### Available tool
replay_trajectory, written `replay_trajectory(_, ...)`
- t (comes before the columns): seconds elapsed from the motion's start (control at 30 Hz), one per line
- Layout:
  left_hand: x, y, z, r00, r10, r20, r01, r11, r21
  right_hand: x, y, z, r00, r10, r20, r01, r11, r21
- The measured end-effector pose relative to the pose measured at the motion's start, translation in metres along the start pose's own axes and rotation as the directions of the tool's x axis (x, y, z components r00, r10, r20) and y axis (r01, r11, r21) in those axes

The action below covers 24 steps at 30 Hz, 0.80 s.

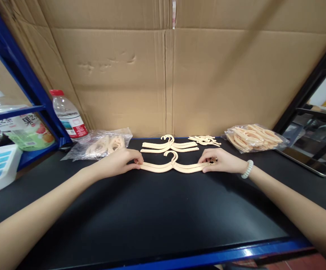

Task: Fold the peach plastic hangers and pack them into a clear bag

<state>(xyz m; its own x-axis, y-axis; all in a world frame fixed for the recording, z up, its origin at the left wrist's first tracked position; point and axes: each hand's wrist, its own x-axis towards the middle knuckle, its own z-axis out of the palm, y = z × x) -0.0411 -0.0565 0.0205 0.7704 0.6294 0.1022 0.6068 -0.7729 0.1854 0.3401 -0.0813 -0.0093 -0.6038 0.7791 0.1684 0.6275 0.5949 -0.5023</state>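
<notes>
Nearest us runs the black-topped, blue-edged desk [163,210]. Farther in, our left hand [123,163] pinches one end of a cream, curved, plastic-looking hanger [157,167], and our right hand [222,160] pinches the other; each grip is narrow, closed on a tip. The hanger lies between them, its hook pointing away from us. An uneven pull could slide a tip from our fingers, and strain might crack the middle joint. Just behind, two matching cream hangers [177,145] sit close enough for hooks to snag if we push forward. Beyond our left wrist, a crinkled clear plastic bag [103,144] could catch a sleeve-less arm sweeping outward. Farther back stand a red-capped clear bottle [70,116] and a brown cardboard wall [109,93].
</notes>
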Motion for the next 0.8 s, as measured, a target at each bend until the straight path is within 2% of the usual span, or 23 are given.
replay_trajectory(0.8,0.0002,-0.0027,0.0006,1.000,0.006,-0.006,-0.006,1.000,-0.011,-0.0003,0.0029,0.0016,1.000,0.006,-0.024,-0.005,1.000,0.014)
